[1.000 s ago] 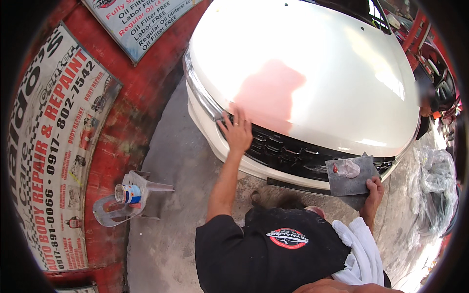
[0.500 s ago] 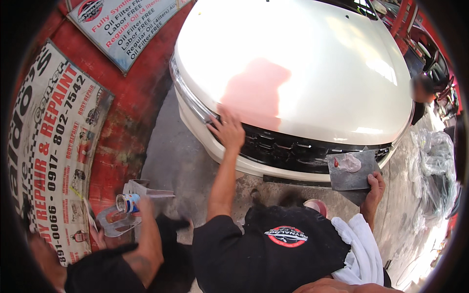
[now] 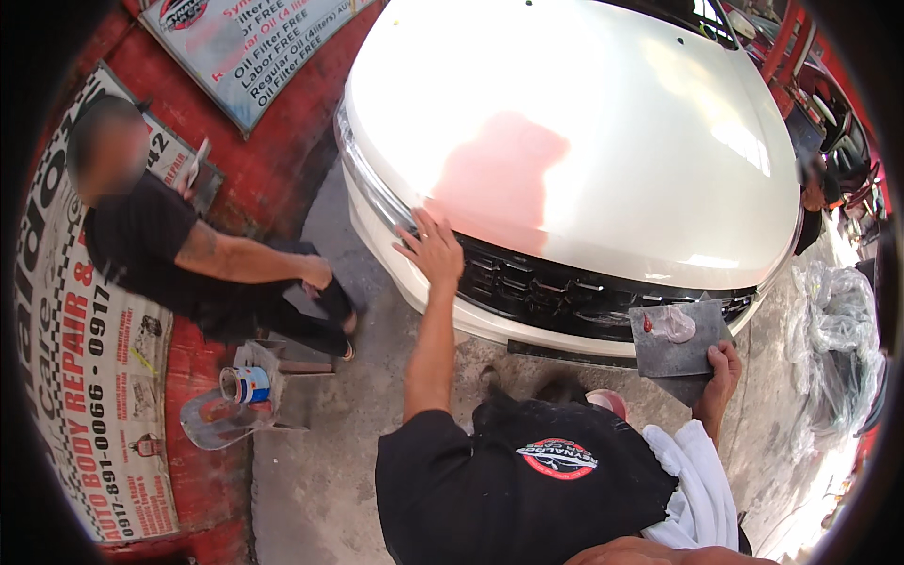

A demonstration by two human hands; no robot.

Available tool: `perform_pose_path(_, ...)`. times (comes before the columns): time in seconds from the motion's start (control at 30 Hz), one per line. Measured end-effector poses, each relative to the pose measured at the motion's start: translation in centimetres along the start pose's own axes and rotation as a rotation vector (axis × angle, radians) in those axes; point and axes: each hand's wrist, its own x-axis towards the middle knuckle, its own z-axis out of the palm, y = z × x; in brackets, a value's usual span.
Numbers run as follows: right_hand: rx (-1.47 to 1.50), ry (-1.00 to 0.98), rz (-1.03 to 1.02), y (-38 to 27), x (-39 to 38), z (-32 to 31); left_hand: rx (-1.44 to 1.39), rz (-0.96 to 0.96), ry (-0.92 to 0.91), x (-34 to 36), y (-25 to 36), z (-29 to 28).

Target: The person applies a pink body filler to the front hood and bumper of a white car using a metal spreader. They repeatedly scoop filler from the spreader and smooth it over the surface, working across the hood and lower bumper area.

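My left hand (image 3: 431,248), fingers spread, rests on the front edge of the white car hood (image 3: 659,160), above the black grille (image 3: 556,287), beside an irregular pink patch (image 3: 499,179). My right hand (image 3: 721,375) grips a dark gray flat sheet (image 3: 678,356) bearing a pale pink blob of paste (image 3: 674,324) with a small red dab at its side. A second dark piece shows beneath the sheet. A white cloth (image 3: 692,490) lies over the dark shirt below.
A co-worker (image 3: 226,254) stands at the left by the red wall (image 3: 245,165) with signboards. A can (image 3: 247,384) sits on a low stand (image 3: 311,372). Crumpled clear plastic (image 3: 833,353) lies right, below another person (image 3: 812,196).
The co-worker came in from the lower left and has moved up beside the car's left front. My hands stay in nearly the same places; the view shifted slightly.
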Motion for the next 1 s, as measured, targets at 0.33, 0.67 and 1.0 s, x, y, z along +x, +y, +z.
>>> perform_pose_path(0.33,-0.079,-0.118,0.019,0.0,1.0,1.9,-0.215,0.300,-0.137,-10.5,11.1,-1.8)
perform_pose_path(0.67,-0.042,-0.054,0.025,1.5,0.6,0.1,0.061,0.071,0.022,-1.2,4.9,-1.0)
perform_pose_path(1.0,0.014,-0.064,-0.031,0.1,1.0,1.6,-0.476,0.404,-0.115,-13.2,11.4,-4.3)
